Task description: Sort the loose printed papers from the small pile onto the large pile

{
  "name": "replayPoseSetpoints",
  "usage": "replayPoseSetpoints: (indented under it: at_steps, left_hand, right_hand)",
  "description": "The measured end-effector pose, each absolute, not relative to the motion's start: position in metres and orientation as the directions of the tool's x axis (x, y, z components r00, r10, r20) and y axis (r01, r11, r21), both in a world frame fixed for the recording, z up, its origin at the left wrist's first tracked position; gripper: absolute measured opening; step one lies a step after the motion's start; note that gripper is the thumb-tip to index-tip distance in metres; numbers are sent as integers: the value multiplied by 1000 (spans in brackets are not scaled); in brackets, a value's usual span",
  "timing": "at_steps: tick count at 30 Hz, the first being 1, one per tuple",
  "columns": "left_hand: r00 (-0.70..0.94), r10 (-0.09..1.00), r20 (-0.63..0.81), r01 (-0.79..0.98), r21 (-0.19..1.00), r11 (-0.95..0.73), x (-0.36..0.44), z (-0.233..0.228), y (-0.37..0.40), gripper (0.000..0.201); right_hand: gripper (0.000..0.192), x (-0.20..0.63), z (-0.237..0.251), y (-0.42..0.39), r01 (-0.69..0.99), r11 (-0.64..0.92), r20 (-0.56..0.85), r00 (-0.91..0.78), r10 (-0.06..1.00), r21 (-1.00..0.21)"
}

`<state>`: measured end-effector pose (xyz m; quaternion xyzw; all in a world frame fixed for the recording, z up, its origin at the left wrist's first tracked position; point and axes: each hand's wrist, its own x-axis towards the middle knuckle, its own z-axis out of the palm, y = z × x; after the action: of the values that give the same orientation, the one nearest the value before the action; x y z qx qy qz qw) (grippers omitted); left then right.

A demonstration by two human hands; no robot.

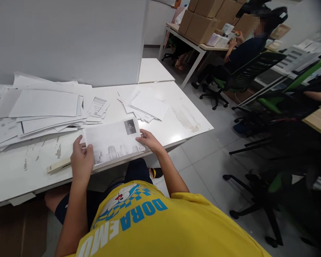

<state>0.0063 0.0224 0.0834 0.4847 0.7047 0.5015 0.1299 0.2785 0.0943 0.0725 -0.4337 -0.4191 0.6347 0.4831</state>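
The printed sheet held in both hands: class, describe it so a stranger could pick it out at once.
Start at the white table and come to its near edge, where the left hand and right hand grip the printed sheet by its ends. Unlike the plain paper pile behind, it carries a dark square logo and a grey skyline.

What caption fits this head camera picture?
Both hands, left hand and right hand, hold a printed sheet on a white table.

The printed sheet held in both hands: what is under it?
Under the printed sheet shows the white table, and a beige strip sticks out near the left hand. Anything else beneath is covered.
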Motion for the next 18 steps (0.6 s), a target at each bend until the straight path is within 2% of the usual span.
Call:
replayPoseSetpoints:
  at_steps: [2,4,6,8,11,14,18]
  left_hand:
    - [-540,768,345,640,761,108,-7,94,5,51]
    - [-515,730,450,736,668,106,-24,99,-12,46]
    - [-395,749,532,817,577,21,-41,95,-27,41]
    - [-265,797,542,850,522,-72,-56,84,-37,39]
    - [-211,817,537,886,458,-72,-67,64,-46,45]
    - [-258,808,530,895,445,-6,-67,48,-49,52]
    - [-267,816,512,870,492,-24,-66,37,-48,57]
  right_hand:
    - [31,271,71,90,-187,-255,-193,-298,935,-949]
    - [26,262,70,85,-141,-289,-225,-350,909,-947]
    - [22,254,70,80,-95,-311,-255,-377,890,-946]
    - [20,247,72,77,-64,-320,-271,-390,880,-945]
    - [19,243,75,73,-42,-318,-275,-403,873,-947]
    - [20,244,76,68,-4,-314,-283,-421,862,-950]
    - [23,245,72,62,16,-276,-255,-432,865,-961]
